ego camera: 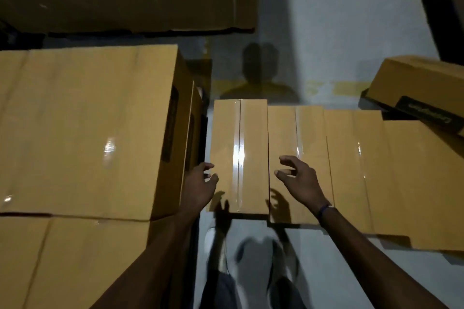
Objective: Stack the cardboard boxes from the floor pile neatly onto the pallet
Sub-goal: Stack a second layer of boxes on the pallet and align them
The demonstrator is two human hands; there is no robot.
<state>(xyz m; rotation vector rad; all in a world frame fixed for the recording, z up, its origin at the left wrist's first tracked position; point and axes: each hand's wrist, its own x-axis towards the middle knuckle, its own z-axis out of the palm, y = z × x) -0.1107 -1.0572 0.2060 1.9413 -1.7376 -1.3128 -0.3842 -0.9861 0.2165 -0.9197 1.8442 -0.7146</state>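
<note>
Head view gives us, at nine o'clock, the big stack of tan taped cardboard boxes (85, 128), which we take to be the pallet load, though the pallet itself is hidden beneath it. From the centre toward three o'clock runs the floor row of narrow tan cartons (351, 170) lying side by side on the pale grey concrete floor (339, 32), with a tilted tan carton with a black label (421, 93) at two o'clock. Nearest the stack lies the leftmost narrow tan box with a shiny tape seam (238, 153). Our left hand (200, 185) hovers at its left edge and our right hand (298, 180) above its right edge, both with fingers spread and loosely curled, gripping nothing. We judge this the reach for the next box; next, both hands must clamp its long sides, lift it and swing it toward nine o'clock onto the stack, square with the edges.
</note>
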